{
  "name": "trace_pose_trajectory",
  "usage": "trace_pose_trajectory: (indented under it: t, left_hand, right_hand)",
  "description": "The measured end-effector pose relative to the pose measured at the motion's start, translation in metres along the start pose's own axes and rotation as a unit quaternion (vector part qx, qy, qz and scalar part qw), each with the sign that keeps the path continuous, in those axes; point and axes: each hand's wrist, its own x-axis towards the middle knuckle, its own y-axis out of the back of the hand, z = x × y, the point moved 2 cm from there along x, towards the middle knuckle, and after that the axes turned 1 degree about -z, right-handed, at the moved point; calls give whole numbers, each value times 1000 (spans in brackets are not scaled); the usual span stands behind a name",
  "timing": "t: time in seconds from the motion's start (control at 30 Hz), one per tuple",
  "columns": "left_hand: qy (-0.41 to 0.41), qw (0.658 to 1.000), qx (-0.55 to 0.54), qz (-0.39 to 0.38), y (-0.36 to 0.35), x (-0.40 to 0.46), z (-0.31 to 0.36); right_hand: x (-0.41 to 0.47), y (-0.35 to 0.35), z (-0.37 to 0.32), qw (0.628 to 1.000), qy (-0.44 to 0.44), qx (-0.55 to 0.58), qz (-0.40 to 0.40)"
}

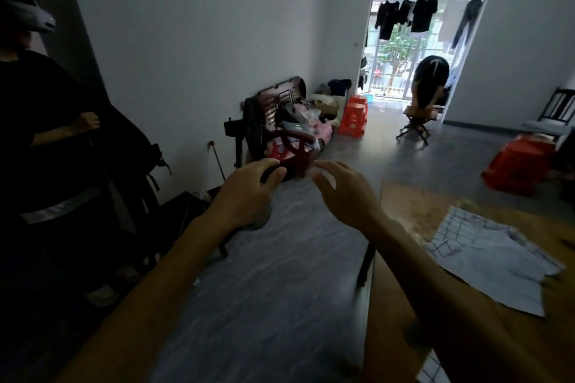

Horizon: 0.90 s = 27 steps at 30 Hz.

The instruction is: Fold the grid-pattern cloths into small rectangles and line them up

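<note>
Nearby, grid-pattern cloth (485, 261) on table (413, 211), both hands empty

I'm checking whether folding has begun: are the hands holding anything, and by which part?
Nothing: left hand and right hand hang empty in the air, away from the grid-pattern cloth.

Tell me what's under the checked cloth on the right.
The checked cloth lies on a wooden table. Anything beneath the cloth itself is covered. Neither hand touches it.

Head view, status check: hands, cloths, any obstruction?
Left hand and right hand raised over the floor, open, holding nothing. Grid-pattern cloth lies unfolded, rumpled, on the wooden table. Nothing blocking it.
</note>
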Motion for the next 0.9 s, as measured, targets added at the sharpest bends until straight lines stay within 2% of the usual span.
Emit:
trace_pose_trajectory:
  t: [0.33,0.5,0.7,0.9]
  left_hand:
    - [-50,998,-12,-33,-64,135,-51]
    - [-53,995,20,-83,-85,221,-77]
    - [-72,995,13,-65,-93,317,-106]
    - [-90,993,-19,-80,-126,404,-149]
  right_hand:
    - [95,-44,84,998,-47,-23,41]
    - [167,-64,131,996,-74,-19,47]
    - [250,-95,159,995,-86,-14,51]
    - [319,-129,204,990,-123,-34,58]
